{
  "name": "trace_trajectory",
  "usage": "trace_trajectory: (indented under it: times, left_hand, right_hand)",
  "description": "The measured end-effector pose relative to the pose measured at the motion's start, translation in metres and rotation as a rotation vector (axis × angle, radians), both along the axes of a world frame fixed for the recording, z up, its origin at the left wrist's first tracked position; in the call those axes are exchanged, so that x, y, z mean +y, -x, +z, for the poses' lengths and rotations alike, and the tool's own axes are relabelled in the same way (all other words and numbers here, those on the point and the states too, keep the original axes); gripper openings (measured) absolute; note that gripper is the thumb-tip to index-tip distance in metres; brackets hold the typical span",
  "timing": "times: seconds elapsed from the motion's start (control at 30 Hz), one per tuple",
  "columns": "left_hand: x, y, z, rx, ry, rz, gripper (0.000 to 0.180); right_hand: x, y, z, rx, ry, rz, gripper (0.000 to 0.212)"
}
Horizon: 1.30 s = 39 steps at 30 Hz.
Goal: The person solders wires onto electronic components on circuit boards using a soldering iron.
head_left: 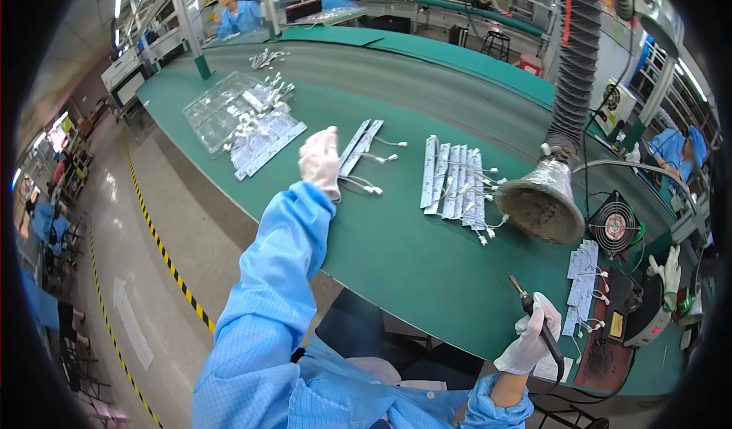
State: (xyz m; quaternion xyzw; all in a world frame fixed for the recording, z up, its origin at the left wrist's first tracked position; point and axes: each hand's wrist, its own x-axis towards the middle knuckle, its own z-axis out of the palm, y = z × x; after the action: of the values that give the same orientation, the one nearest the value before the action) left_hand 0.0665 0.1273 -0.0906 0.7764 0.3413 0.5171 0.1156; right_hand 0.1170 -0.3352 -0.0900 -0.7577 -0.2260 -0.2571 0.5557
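Observation:
My left hand (319, 159), in a white glove, is over the green bench with its fingers drawn together beside two white strip circuit boards (361, 147) with short wired connectors. A third wire with a white connector (374, 190) comes out near its wrist; whatever lies under the fingers is hidden. At the lower right, my right hand (534, 336), also gloved, is closed round a soldering iron (546, 337), its tip slanting up and left above the bench. Several more wired strip boards (456, 181) lie side by side right of centre, before the fume extraction hood.
A metal fume hood (541, 204) hangs low on a ribbed black duct (576, 56). Right of it are a small fan (614, 225), more strip boards (582, 280) and a soldering station (644, 315). Far left, boards (267, 143) lie by a clear plastic tray (217, 113). Co-workers (238, 17) sit beyond.

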Motion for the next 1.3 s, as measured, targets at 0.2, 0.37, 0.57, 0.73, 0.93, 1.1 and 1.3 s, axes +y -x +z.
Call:
trace_trajectory:
  times: [0.2, 0.37, 0.57, 0.73, 0.93, 1.1, 1.3]
  left_hand:
    - [-0.111, -0.006, 0.036, 0.305, -0.147, -0.417, 0.025]
    - [-0.135, -0.067, 0.019, 0.786, 0.274, -0.229, 0.057]
    - [-0.117, -0.093, 0.013, 0.798, 0.347, -0.246, 0.051]
    - [-0.105, -0.104, 0.013, 0.019, 0.944, -0.489, 0.046]
    - [-0.130, -0.028, 0.060, -0.550, 1.353, -1.125, 0.026]
    - [-0.170, 0.039, 0.083, 0.311, 1.432, -1.149, 0.030]
    - [-0.236, 0.012, 0.047, 0.710, 1.144, -1.236, 0.032]
  right_hand:
    - [0.004, 0.004, 0.008, 0.102, -0.085, 0.022, 0.022]
    - [0.001, 0.000, 0.002, 0.174, -0.121, 0.049, 0.022]
    - [-0.003, -0.004, -0.004, 0.157, -0.117, 0.078, 0.019]
    - [-0.009, -0.005, -0.006, 0.004, -0.024, 0.041, 0.021]
    - [-0.005, 0.004, 0.009, 0.205, -0.346, 0.050, 0.021]
    - [-0.008, 0.000, -0.002, 0.098, -0.353, -0.070, 0.027]
    - [-0.005, 0.002, 0.000, 0.101, -0.348, 0.000, 0.025]
